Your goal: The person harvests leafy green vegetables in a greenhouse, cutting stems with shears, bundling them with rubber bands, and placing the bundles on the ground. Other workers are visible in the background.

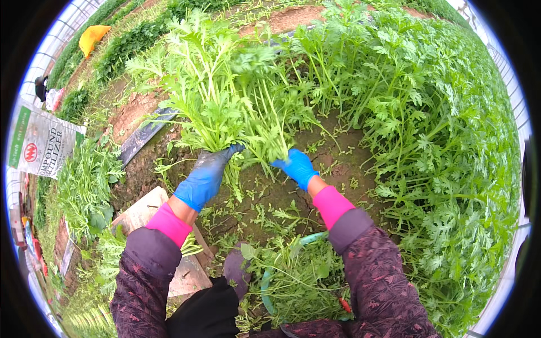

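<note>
My left hand, in a blue glove darkened with soil, grips a thick bunch of leafy greens by the stem ends. Its feathery, lobed leaves look like crown daisy and fan out away from me. Close by on the right, my right hand, also gloved in blue, is closed around the stem bases of more greens. Those stems and leaves are blurred and overlap the left bunch. Both hands are above bare soil scattered with small weeds. The right fingertips are partly hidden by foliage.
Dense standing greens fill the right side. Below my hands sits a teal-rimmed container of loose greens, with a red object near it. A wooden board with nails lies left. Farther left are a printed sack and a yellow bag.
</note>
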{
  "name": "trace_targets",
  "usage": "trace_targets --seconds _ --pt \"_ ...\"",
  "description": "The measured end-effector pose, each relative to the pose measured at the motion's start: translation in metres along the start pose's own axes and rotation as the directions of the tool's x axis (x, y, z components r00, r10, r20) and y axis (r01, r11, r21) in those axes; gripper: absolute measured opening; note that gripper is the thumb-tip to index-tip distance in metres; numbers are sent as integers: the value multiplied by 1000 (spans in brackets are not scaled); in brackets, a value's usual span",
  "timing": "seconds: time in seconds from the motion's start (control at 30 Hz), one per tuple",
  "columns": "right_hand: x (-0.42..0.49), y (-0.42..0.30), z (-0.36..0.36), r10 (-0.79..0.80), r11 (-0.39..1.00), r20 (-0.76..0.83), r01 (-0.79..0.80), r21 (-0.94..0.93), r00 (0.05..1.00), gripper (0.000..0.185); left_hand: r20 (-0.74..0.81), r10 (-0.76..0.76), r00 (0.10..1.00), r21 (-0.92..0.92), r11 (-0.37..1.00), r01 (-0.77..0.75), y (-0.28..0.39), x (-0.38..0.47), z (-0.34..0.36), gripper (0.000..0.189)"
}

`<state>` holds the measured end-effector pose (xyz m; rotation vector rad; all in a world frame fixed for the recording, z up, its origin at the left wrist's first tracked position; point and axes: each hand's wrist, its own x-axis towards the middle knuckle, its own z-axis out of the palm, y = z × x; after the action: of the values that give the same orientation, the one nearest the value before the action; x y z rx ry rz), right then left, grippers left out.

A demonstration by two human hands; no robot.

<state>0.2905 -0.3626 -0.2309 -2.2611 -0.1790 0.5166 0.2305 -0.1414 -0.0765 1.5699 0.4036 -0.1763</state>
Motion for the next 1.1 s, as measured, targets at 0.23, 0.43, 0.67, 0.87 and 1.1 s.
trace_targets --seconds 0.23,0.43,0.67,0.87,1.1 --pt "-20 16 6 -269 912 69 231 339 961 28 76 -27 997 -192 981 41 -5 14 -8 26" --pt "12 27 78 -328 931 109 301 207 938 29 89 -29 996 -231 972 49 -2 15 -5 28" --pt "6 10 63 13 898 150 -77 433 989 27 12 -15 1000 -238 971 17 5 6 -16 22" --pt "-48 -45 -39 -17 768 457 -281 575 889 17 200 -159 967 -571 783 246 21 -28 -60 33" --pt "-122 -134 -72 -102 649 442 -277 709 891 19 303 -85 949 -654 706 272 28 -80 -29 32"
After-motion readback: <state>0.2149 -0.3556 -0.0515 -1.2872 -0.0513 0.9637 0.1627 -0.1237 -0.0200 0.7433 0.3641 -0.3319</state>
